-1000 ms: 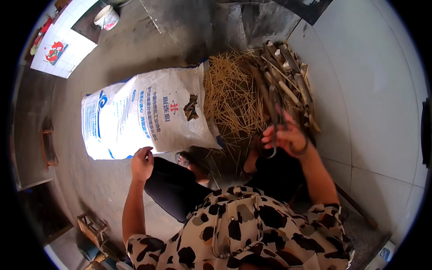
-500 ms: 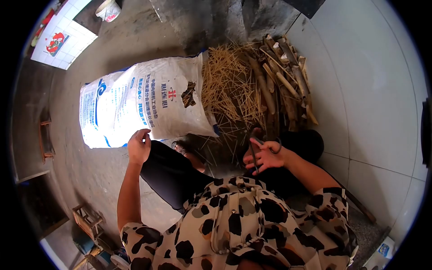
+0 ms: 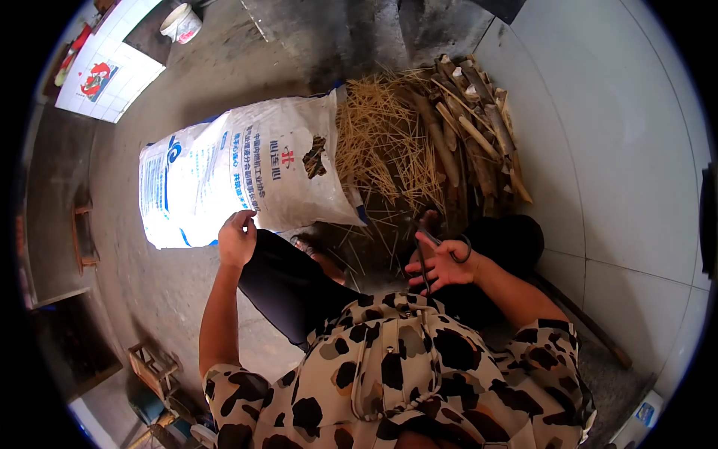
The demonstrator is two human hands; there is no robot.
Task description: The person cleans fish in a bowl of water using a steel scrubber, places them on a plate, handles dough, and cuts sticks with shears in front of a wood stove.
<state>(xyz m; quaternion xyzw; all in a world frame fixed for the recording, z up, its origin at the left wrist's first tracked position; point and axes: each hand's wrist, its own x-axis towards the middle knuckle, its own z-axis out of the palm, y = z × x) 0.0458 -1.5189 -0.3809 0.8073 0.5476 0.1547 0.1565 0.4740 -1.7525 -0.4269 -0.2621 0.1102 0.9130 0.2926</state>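
My left hand [image 3: 238,241] is at the near edge of a white woven sack [image 3: 217,150] with blue and red print. Its thumb and fingers are pinched together; what is between them, if anything, is too small to make out. Over my right knee, my right hand [image 3: 452,266] holds dark metal scissors [image 3: 421,258], a handle loop round it and the blades apart. The palm faces up and the fingers are partly spread. The sack lies on its side, with a ragged hole [image 3: 315,157] near its right end.
Thin straw sticks [image 3: 385,138] lie scattered beyond the sack's right end, beside a pile of split firewood [image 3: 475,127]. A tiled wall [image 3: 606,135] rises on the right. A white bucket [image 3: 181,24] stands at the far left, and a wooden stool [image 3: 152,368] at the lower left.
The view has shifted slightly, so the sack and my left hand appear a little further right. Both hands keep nearly the same pose.
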